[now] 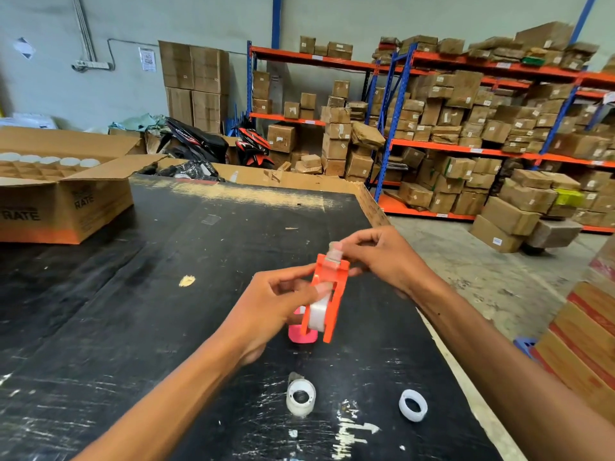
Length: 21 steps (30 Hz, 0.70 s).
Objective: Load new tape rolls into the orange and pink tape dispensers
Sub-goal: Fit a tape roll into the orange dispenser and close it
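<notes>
Above the black table [139, 294], the left hand [266, 307] gripped the orange dispenser [329, 294] to steady it while the right hand's [382, 261] fingers pinched the tape end at its top edge, apparently threading it. The pink dispenser [301, 336] waited below on the table, near a spare roll [300, 396].

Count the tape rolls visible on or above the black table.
3. One sits in the orange dispenser held by both hands; two lie on the table near the camera, one left, one right. The pink dispenser is mostly hidden.
</notes>
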### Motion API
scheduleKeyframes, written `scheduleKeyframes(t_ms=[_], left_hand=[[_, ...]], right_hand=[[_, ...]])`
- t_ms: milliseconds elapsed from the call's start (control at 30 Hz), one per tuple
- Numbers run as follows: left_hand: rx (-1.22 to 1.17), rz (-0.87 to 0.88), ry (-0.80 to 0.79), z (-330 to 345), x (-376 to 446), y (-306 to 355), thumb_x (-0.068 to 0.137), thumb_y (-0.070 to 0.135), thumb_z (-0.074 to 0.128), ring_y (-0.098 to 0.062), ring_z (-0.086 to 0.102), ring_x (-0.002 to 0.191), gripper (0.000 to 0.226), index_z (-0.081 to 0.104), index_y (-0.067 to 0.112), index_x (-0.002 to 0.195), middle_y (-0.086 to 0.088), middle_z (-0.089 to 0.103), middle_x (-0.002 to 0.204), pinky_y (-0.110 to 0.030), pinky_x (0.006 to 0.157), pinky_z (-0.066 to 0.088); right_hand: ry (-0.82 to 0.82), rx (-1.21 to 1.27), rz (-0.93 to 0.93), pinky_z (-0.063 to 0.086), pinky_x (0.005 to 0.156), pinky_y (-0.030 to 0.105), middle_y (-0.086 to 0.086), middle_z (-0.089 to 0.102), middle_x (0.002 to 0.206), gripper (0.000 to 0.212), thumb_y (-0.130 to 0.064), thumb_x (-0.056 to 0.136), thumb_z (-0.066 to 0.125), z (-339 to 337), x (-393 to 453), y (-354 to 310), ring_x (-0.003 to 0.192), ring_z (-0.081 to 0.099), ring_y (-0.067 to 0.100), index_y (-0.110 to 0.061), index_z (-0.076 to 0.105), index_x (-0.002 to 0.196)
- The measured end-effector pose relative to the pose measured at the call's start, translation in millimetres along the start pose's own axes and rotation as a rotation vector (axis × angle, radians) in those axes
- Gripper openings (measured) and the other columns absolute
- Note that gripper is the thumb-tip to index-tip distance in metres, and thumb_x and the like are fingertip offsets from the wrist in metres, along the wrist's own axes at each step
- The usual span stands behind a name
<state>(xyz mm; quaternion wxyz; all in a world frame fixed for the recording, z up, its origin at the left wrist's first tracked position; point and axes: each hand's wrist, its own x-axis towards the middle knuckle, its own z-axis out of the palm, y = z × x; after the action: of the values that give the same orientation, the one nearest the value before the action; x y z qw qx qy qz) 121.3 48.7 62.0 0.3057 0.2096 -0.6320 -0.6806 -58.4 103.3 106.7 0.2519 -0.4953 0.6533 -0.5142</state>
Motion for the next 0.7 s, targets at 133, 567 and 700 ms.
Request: scheduleKeyframes(t_ms=[133,567,700], left_hand=[[-0.024,-0.063,0.079,-6,5,-6,0.079,0.016,0.072,-0.022,0.065,0.083,0.027,0.074,0.018,0.106,-0.027,0.069,0.108,-0.038,0.071,0.054],[0.013,-0.044,0.025,-11,3,-8,0.073,0.022,0.076,-0.023,0.063,0.086,0.037,0.073,0.019,0.110,-0.024,0.069,0.098,-0.031,0.063,0.056],[0.017,-0.025,-0.011,-12,0,-10,0.075,0.021,0.075,-0.024,0.067,0.091,0.033,0.074,0.019,0.108,-0.023,0.070,0.111,-0.038,0.073,0.058]], right_hand=[[-0.063,-0.025,-0.027,0.060,0.069,0.025,0.013,0.076,0.086,0.035,-0.033,0.090,0.059,-5,-5,-12,0.073,0.071,0.015,-0.001,0.074,0.092],[-0.102,-0.052,-0.020,0.054,0.088,0.047,0.022,0.074,0.095,0.006,-0.011,0.080,0.072,3,-6,-15,0.084,0.067,0.029,-0.010,0.075,0.076],[-0.110,-0.008,0.027,0.058,0.076,0.032,0.012,0.077,0.084,0.005,-0.007,0.079,0.072,6,-2,-11,0.079,0.070,0.023,-0.007,0.075,0.074]])
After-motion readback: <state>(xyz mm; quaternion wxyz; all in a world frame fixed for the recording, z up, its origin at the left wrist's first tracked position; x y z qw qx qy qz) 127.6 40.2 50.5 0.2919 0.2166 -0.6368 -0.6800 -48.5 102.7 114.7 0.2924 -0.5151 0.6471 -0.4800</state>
